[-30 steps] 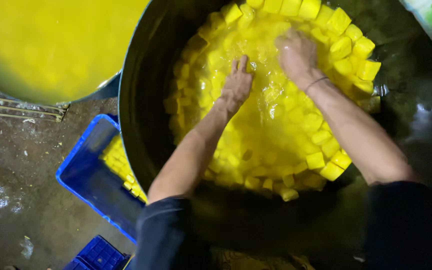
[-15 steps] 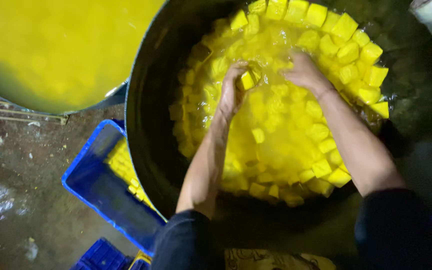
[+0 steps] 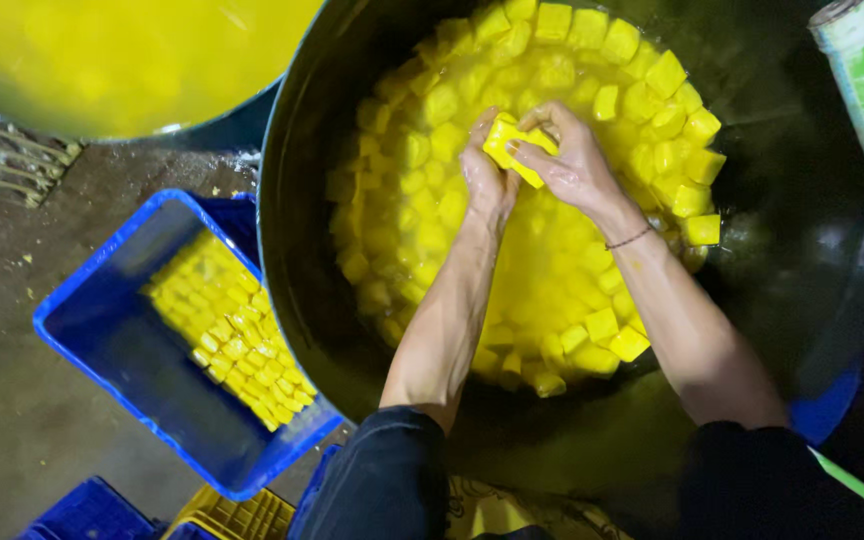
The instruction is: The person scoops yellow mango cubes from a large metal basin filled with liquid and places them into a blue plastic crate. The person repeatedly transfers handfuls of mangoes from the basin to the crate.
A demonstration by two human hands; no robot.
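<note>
Above the yellow liquid in the dark drum: left hand and right hand now raised from the floating cubes, fingers pinching yellow blocks together; blue crate alongside, part-filled.

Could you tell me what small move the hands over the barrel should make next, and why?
Probably carry the yellow cubes left and lower them into the blue crate. Both the left hand and the right hand hold cubes lifted clear of the yellow liquid in the dark barrel, and the crate beside it already holds similar cubes in rows.
</note>
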